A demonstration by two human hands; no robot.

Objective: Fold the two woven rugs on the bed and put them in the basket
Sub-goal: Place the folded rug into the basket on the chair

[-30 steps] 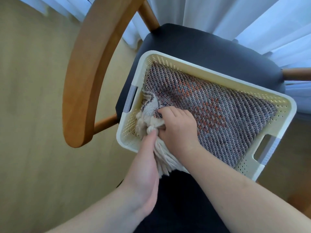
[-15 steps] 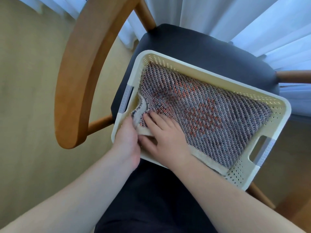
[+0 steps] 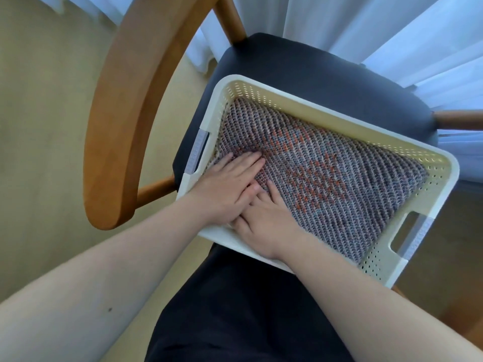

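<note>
A: Right, we're looking straight down now, and the woven rug (image 3: 326,178) is lying flat inside the cream basket (image 3: 308,104), filling it almost wall to wall.

B: And the basket itself sits on the dark seat (image 3: 313,71) of a wooden chair (image 3: 136,100), its curved backrest sweeping round the left side.

A: Both hands are in there. The left hand (image 3: 224,189) lies palm down on the rug near the basket's left corner, fingers straight and together, so that grip is wide open and has hold of nothing.

B: Just pressing on the weave. What about the other one?

A: The right hand (image 3: 266,218) sits just beside it, touching it, partly tucked under the left. Its fingers are stretched forward over the rug too, flat, nothing pinched.

B: So an open grip on both sides, resting at the near left end of the rug.

A: Exactly. The orange diamond pattern shows in the middle of the rug, clear of both hands.

B: I only make out one rug surface from here; whether a second lies beneath it, I cannot tell.

A: White curtains (image 3: 366,27) hang behind the chair, and a pale floor (image 3: 39,126) lies to the left.
</note>
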